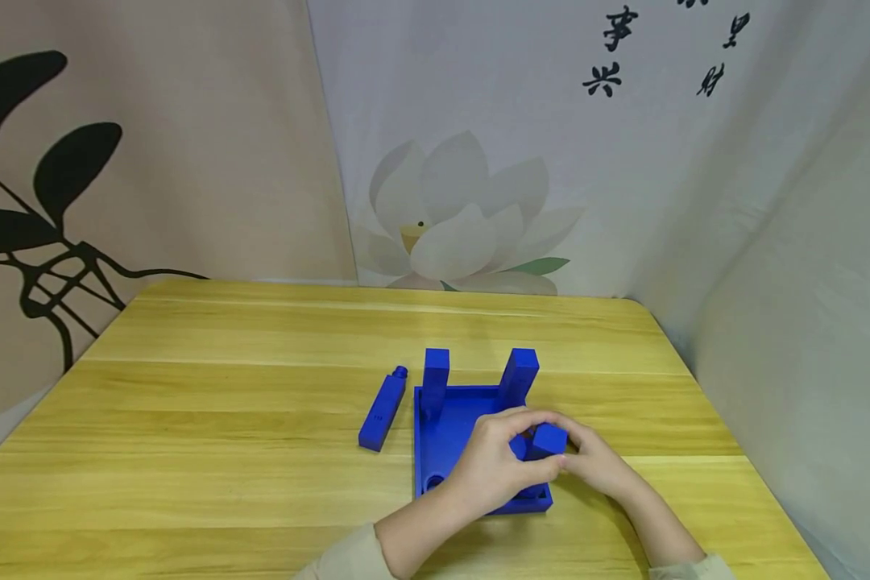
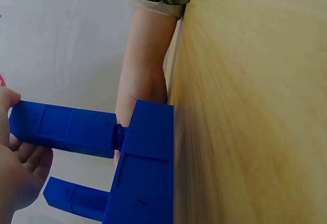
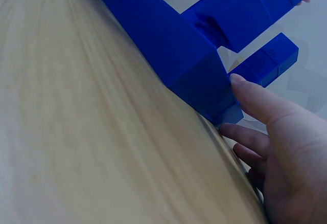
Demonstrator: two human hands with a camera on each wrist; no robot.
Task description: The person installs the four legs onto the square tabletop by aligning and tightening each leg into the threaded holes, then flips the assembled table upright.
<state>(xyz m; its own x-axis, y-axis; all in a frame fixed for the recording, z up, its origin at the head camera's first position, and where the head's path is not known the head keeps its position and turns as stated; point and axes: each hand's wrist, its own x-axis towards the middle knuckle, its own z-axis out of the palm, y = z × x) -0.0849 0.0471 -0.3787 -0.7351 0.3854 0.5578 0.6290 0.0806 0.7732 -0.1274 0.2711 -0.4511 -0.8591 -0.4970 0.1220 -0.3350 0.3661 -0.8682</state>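
A blue square board [image 1: 445,443] with a raised rim lies on the table, shaped like a small upturned table top. My left hand [image 1: 482,463] pinches the upper end of a blue square leg [image 1: 549,440] at the board's near right corner. In the left wrist view, a narrow neck joins this leg [image 2: 66,127] to the board [image 2: 145,152]. My right hand [image 3: 286,137] grips the board's edge [image 3: 207,88], thumb above and fingers below, in the right wrist view. Two more legs, left [image 1: 435,374] and right [image 1: 518,372], stand upright at the far corners.
Left of the board, a loose blue leg [image 1: 383,411] lies on the wooden table [image 1: 225,451], its round knobbed end pointing away. A round socket [image 1: 435,482] shows at the board's near left corner. Printed curtains [image 1: 464,97] hang behind and to the right.
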